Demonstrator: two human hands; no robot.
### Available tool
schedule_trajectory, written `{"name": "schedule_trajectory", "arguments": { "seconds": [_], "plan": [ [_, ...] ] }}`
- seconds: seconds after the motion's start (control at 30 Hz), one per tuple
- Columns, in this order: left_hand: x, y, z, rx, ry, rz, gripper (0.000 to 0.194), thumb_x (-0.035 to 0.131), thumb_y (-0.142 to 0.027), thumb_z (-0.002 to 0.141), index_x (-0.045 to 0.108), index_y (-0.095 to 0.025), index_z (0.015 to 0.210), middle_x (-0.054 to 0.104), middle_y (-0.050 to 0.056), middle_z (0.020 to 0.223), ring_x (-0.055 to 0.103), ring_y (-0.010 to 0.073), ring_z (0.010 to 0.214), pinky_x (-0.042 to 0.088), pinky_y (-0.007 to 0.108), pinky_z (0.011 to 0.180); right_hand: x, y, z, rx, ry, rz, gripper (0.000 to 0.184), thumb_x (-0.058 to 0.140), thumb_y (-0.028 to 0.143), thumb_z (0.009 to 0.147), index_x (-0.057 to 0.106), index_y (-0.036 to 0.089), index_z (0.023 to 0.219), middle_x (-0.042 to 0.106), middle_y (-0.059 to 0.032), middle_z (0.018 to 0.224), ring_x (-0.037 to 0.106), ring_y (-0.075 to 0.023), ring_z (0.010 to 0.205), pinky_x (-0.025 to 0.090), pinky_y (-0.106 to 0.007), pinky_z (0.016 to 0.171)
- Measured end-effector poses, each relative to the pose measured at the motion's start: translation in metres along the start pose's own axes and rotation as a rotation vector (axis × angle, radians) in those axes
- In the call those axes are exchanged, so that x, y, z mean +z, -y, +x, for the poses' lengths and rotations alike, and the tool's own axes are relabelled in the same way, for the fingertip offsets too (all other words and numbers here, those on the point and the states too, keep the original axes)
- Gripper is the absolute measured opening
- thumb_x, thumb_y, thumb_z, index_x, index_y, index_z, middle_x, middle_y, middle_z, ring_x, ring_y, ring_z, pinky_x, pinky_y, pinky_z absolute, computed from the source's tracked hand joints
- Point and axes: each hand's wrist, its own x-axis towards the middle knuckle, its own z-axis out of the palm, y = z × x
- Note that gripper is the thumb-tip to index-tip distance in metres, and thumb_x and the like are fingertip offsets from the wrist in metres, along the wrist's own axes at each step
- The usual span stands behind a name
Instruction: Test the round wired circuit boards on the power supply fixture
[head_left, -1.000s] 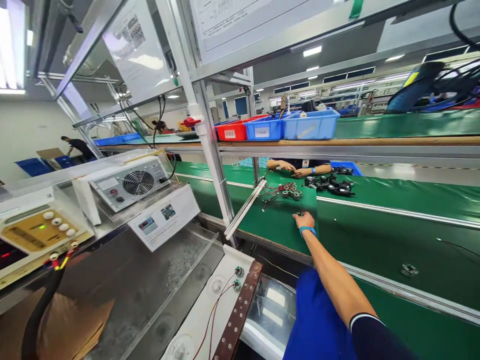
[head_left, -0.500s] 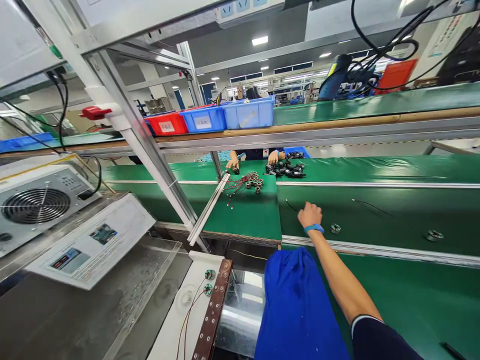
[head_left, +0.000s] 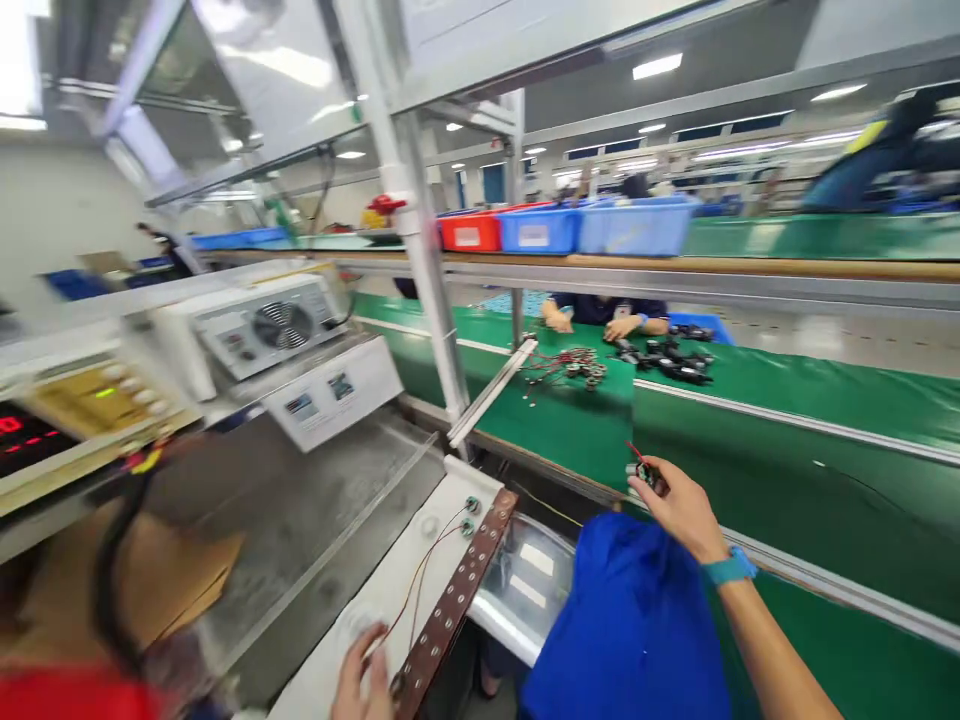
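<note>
Right hand (head_left: 681,512): right of centre, fingers pinched around a small part (head_left: 646,477) with a short red wire (head_left: 635,452) sticking up; a blue wristband (head_left: 729,567) below.
Left hand (head_left: 364,685): bottom edge, left of centre, partly cut off, fingers bent at the white ledge (head_left: 397,588), near the lower ends of two thin wires (head_left: 414,592); I cannot tell whether it grips anything.
White ledge: slanting through the lower middle; two green parts (head_left: 468,527) near its upper end, wires trailing down from them.
Brown bar (head_left: 456,598): along the ledge's right edge, studded with metal.
Green bench (head_left: 585,430): middle of the frame, bearing a tangled heap (head_left: 589,368) of wired parts; black pieces (head_left: 667,362) to the right.
Across the bench: a co-worker's hands (head_left: 621,328).
Shelf: upper middle, one red bin (head_left: 471,235) beside two blue bins (head_left: 540,232).
</note>
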Motion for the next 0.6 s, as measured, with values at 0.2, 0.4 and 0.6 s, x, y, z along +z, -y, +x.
{"name": "schedule_trajectory", "arguments": {
  "seconds": [0.2,0.4,0.6],
  "plan": [
    [-0.025,-0.081,-0.016,0.507,-0.155,0.177,0.058,0.051,-0.029,0.090,0.033,-0.020,0.144,0.036,0.013,0.153,0.029,0.0288,0.144,0.032,0.052,0.114,0.041,0.195,-0.045,-0.696,0.797,0.449,0.045,0.058,0.051,0.086,0.062,0.024,0.123,0.066,-0.0092,0.111,0.061,-0.0222,0.094,0.048,-0.033,0.086],
    [-0.082,-0.055,-0.027,0.043,0.119,0.510,0.031,0.035,-0.027,0.094,0.064,-0.021,0.104,0.074,0.010,0.095,0.069,0.0264,0.092,0.048,0.043,0.088,0.161,0.296,-0.094,-0.859,0.992,0.324,0.031,0.065,0.042,0.082,0.066,0.021,0.105,0.069,-0.0048,0.097,0.061,-0.0195,0.088,0.043,-0.026,0.079],
    [-0.112,0.034,-0.080,-0.356,0.193,0.238,0.032,0.034,-0.044,0.090,0.057,-0.024,0.080,0.070,0.005,0.075,0.068,0.0225,0.076,0.045,0.029,0.065,0.263,0.326,-0.141,-0.868,0.941,-0.022,0.028,0.064,0.041,0.081,0.064,0.019,0.099,0.070,-0.0078,0.096,0.063,-0.0221,0.091,0.039,-0.026,0.073]
  ]
}}
